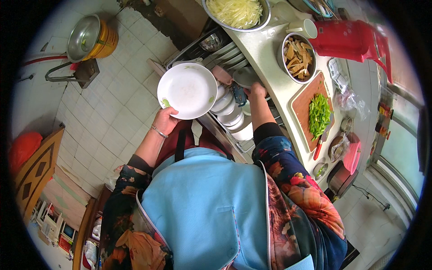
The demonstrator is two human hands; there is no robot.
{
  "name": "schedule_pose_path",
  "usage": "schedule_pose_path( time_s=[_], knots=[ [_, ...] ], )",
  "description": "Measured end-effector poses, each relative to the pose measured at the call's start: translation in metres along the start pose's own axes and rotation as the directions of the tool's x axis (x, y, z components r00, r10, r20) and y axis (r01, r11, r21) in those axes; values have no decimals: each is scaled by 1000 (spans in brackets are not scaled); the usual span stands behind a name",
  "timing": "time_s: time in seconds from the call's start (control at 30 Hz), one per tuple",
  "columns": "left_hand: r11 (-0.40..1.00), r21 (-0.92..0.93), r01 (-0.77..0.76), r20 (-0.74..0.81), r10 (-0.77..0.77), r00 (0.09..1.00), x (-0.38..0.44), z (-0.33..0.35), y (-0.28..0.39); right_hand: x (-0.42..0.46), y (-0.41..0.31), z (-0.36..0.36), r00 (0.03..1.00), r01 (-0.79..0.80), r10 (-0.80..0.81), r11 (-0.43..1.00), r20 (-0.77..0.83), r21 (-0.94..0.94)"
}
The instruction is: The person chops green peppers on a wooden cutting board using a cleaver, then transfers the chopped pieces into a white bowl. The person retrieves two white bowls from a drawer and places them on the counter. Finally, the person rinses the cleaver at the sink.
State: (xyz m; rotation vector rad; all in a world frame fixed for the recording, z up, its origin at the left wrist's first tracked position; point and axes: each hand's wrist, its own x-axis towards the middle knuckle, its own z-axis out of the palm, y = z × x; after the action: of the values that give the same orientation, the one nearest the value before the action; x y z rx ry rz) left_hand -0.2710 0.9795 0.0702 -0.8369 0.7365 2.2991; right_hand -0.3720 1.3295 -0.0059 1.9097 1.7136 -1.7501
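My left hand grips the lower left rim of a white dish with green fruit prints. The dish is held over the edge of a pulled-out dish drawer, its inner face towards me. My right hand reaches into the drawer, under the counter edge, at the rim of a greyish bowl. Its fingers are partly hidden, so its hold is unclear. Beside it are a pink dish, a dark blue object and stacked white bowls. Plates stand on edge farther back.
On the counter are a bowl of pale shreds, a bowl of brown slices, a red pitcher and a cutting board with chopped greens and a red-handled knife. A metal basin stands at left.
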Motion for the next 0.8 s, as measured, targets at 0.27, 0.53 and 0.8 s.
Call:
schedule_pose_path(
  time_s=[0.27, 0.53, 0.8],
  knots=[
    [1000, 24, -11, -48, 12, 999, -3, 2, -2, -14, 1, -15, 997, 47, -52, 996, 59, 75],
    [999, 40, -20, -29, 21, 999, -3, 3, -1, 25, 29, -51, 960, 15, -68, 981, 272, 192],
    [999, 38, -32, -34, 33, 999, 1, 7, 2, -44, 42, -87, 885, -301, 229, 946, 406, 123]
  ],
)
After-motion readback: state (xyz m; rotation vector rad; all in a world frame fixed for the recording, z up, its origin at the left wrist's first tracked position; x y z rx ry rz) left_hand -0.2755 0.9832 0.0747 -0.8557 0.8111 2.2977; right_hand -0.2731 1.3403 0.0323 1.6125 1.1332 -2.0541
